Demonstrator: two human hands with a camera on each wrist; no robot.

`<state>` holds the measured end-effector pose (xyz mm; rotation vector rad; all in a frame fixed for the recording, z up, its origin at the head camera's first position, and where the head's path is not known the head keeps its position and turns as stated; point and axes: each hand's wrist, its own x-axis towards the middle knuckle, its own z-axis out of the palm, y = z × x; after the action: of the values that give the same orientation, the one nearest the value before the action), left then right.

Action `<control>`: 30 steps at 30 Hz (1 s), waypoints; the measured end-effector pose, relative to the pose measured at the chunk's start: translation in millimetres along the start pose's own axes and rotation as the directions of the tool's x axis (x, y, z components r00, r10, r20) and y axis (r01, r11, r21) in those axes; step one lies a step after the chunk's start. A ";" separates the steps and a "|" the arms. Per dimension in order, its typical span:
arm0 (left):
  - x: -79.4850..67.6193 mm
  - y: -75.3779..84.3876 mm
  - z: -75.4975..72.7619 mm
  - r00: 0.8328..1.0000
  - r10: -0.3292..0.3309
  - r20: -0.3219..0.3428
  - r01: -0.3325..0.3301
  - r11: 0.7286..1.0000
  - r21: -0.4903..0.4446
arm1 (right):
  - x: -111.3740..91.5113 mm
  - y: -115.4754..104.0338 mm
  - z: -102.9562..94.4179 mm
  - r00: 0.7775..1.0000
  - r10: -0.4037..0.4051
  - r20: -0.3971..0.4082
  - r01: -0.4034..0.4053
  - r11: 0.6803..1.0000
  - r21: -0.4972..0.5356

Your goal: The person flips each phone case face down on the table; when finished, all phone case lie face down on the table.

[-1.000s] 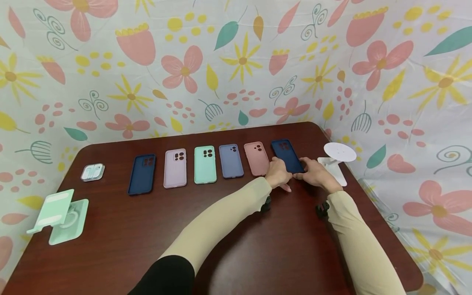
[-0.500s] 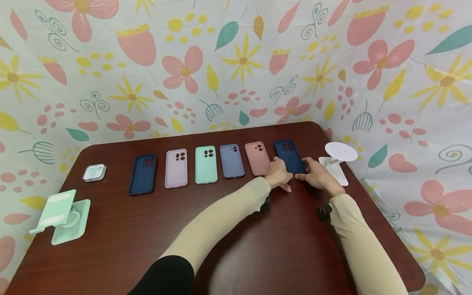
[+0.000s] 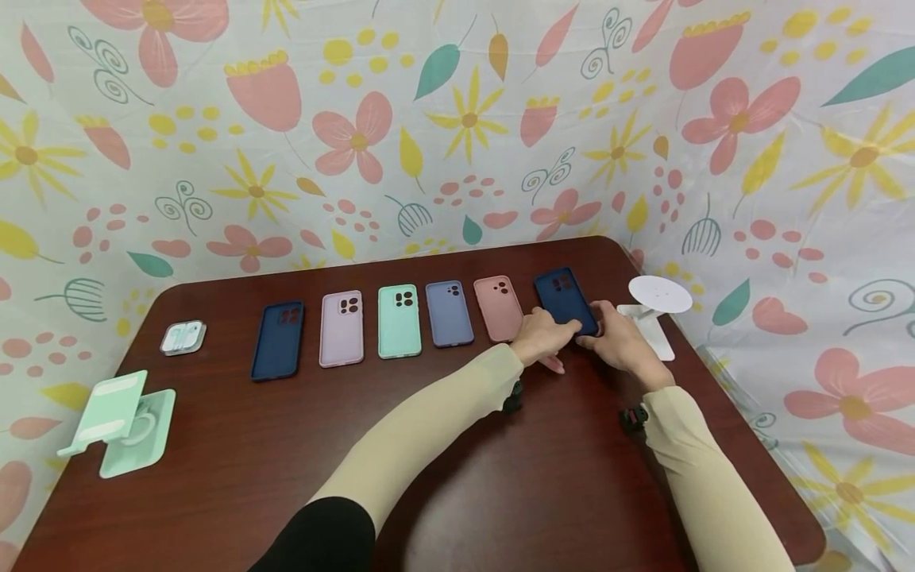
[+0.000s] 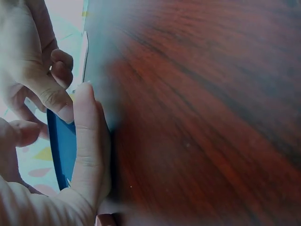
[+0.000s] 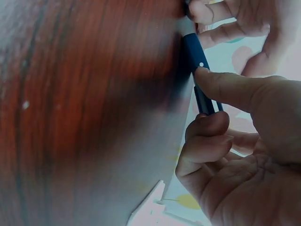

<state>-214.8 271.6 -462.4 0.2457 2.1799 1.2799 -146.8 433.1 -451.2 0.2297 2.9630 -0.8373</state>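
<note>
A dark blue phone case (image 3: 562, 295) lies at the right end of a row of cases, camera cutout facing up. My left hand (image 3: 541, 337) grips its near left corner, with the thumb (image 4: 88, 146) stretched along the near end in the left wrist view. On the near right corner, my right hand (image 3: 612, 337) pinches the case; its thumb (image 5: 230, 88) presses the edge and the other fingers curl at the side. Just left of my left hand is a pink phone case (image 3: 497, 302). The fingers partly hide the blue case's near end.
Further left lie a grey-blue case (image 3: 449, 314), a mint case (image 3: 399, 326), a lilac case (image 3: 341, 338) and another dark blue case (image 3: 277, 342). A white stand (image 3: 654, 326) stands right of my right hand. Far left are boxed earphones (image 3: 183, 338) and a mint stand (image 3: 136, 433).
My left hand's fingertip has shifted right onto the near end of the blue phone case. The case has moved slightly right, and my right hand has closed in along its side.
</note>
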 end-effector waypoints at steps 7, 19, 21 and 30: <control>-2.7 -0.2 -3.2 0.998 0.056 0.009 -0.056 0.998 -0.031 | -5.3 -10.5 -0.3 0.997 -0.040 -0.064 0.037 0.998 -0.048; -6.7 2.9 -2.5 0.997 0.071 0.025 -0.069 0.995 -0.070 | -16.8 -20.0 2.5 0.982 -0.098 -0.163 0.083 0.992 -0.094; -6.3 3.1 -3.2 0.997 0.068 0.026 -0.066 0.995 -0.072 | -16.8 -21.9 2.8 0.980 -0.107 -0.170 0.092 0.991 -0.096; -10.1 6.2 -7.8 0.997 0.074 0.031 -0.070 0.992 -0.101 | -15.3 -25.2 2.5 0.980 -0.119 -0.158 0.107 0.991 -0.078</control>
<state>-211.9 264.7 -450.4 0.3065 2.0883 1.4093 -135.7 408.6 -438.9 0.1333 3.1778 -0.7591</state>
